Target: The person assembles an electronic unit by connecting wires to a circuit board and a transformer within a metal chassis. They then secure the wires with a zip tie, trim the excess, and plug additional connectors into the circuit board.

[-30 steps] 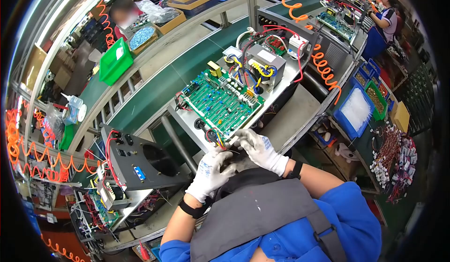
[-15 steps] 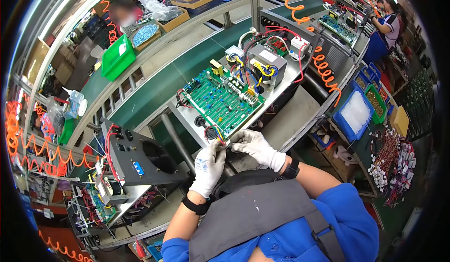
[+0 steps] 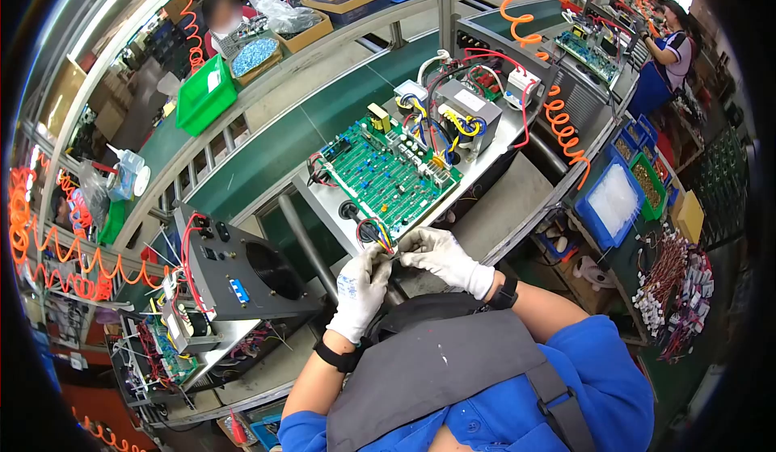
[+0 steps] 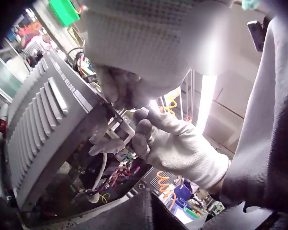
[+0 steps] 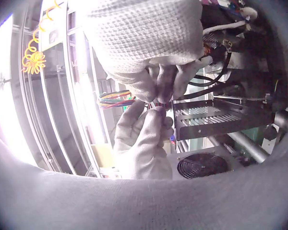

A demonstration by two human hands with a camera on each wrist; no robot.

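Note:
Coloured wires (image 3: 377,231) rise from the near edge of a metal chassis (image 3: 319,208) beside a green circuit board (image 3: 384,179). In a white glove, the left hand (image 3: 359,289) pinches the wire bundle close to its end. The gloved right hand (image 3: 443,260) meets it from the right, thumb and fingers pinching at the same spot. The right wrist view shows the wires (image 5: 117,99) running between the fingertips of the left hand (image 5: 145,141) and the right hand (image 5: 151,48). The fingers hide the wire ends.
A grey panel with a fan (image 3: 271,273) stands at left. A transformer (image 3: 469,113) sits on the chassis. Orange coiled hoses (image 3: 566,133) hang at right, near a blue tray (image 3: 612,201) and wire bundles (image 3: 675,290). Two other people are in the background.
Compared with a second ago, the left hand has turned more upright and its fingers have closed in around the wires. The right hand has moved slightly left and down, nearer the left.

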